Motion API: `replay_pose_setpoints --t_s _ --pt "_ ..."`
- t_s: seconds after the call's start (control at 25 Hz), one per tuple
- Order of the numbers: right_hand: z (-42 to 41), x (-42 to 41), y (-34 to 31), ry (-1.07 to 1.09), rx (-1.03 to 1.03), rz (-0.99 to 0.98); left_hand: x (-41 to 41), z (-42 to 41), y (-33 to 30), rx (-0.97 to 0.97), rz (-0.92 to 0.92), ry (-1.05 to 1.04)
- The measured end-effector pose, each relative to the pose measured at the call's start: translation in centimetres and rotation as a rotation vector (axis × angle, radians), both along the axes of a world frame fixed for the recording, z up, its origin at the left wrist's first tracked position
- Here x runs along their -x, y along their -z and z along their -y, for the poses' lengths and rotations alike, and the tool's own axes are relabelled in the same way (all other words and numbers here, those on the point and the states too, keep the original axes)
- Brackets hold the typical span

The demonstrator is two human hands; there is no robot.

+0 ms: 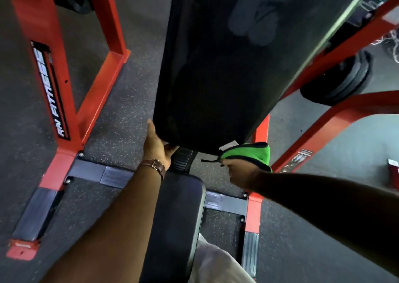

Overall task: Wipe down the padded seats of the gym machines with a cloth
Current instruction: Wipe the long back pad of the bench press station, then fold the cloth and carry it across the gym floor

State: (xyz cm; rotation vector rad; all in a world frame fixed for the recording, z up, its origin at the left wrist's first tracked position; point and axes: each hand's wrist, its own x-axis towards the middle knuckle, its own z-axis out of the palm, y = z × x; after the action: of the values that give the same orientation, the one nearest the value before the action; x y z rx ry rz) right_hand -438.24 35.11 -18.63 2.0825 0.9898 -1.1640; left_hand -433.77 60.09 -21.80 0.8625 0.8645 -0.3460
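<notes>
Hands first: the left hand (155, 145), with a brown leather strap (155, 165) at its wrist, cups the lower left corner of the long black padded backrest (226, 66), thumb up along the pad's side edge and fingers tucked beneath its bottom rim. The right hand (239, 173) pinches a bright green cloth with dark edging (248, 154), bunched in its fingers and held against the lower right corner of the same pad, just under the rim. The backrest rises steeply away from the camera, its dark vinyl showing faint pale smudges higher up. Just below the hands, a ribbed black bracket (182, 159) sits between the backrest and the black padded seat of the bench (179, 218), which runs toward the bottom of the view beneath the left forearm. Red steel frame tubes (71, 92) stand to the left, one bearing a black label with white lettering (50, 92), and more red tubing (336, 118) curves off on the right. Black weight plates (343, 79) lean behind that right-hand frame. All of it stands on speckled dark rubber floor (123, 101).
</notes>
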Motion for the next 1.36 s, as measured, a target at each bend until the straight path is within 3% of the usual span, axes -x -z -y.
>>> replay_pose_setpoints --t_s 0.04,0.08,0.12,0.24,0.32,0.4,0.52,0.64,0.76,0.84,0.88,0.96,1.04,1.2,1.36 --pt "-0.3 -0.2 -0.1 -0.228 0.002 0.049 0.1 0.4 -0.4 -0.001 -0.033 -0.014" --pt "-0.6 -0.3 -1.4 -0.298 0.009 0.069 0.3 0.7 -1.2 -0.003 -0.071 -0.009" --pt "-1.2 -0.1 -3.7 -0.287 0.117 0.092 0.2 0.8 -1.8 0.002 -0.118 -0.012" --pt "-1.4 -1.9 -10.2 -0.35 0.161 0.306 -1.0 0.3 -5.1 0.013 -0.208 0.07" --pt "-1.6 -3.9 -15.1 -0.279 0.098 0.444 -2.1 0.6 -9.3 -0.063 -0.194 0.152" --pt "-2.9 -5.1 -19.6 -0.191 -0.073 0.753 -3.3 1.0 -14.2 0.035 -0.14 0.189" --pt "-5.4 -6.0 -26.0 0.23 -0.383 1.031 -5.2 2.0 -21.2 0.155 0.098 0.374" --pt "-8.7 -3.9 -31.4 0.987 -0.879 1.166 -5.3 2.9 -28.6 0.134 0.421 0.569" --pt "-10.6 -0.5 -34.9 1.674 -1.802 1.001 -2.6 3.4 -34.3 0.172 0.539 0.685" --pt "-11.0 2.1 -36.5 1.96 -2.294 0.645 -0.2 3.3 -36.0 0.194 0.554 0.754" --pt "-11.0 3.4 -36.9 2.067 -2.44 0.396 1.2 3.1 -36.5 0.187 0.56 0.802" --pt "-10.5 7.2 -38.1 2.167 -2.58 0.004 4.4 2.8 -37.6 0.189 0.584 0.905" --pt "-9.3 10.7 -38.3 2.129 -2.736 -0.166 7.3 3.3 -38.6 0.207 0.627 0.966" --pt "-4.7 16.6 -38.4 1.995 -2.91 -0.134 12.4 8.6 -40.8 0.248 0.834 1.068" --pt "4.4 24.2 -39.1 2.043 -2.927 0.26 20.4 19.2 -43.4 0.221 0.961 1.004"
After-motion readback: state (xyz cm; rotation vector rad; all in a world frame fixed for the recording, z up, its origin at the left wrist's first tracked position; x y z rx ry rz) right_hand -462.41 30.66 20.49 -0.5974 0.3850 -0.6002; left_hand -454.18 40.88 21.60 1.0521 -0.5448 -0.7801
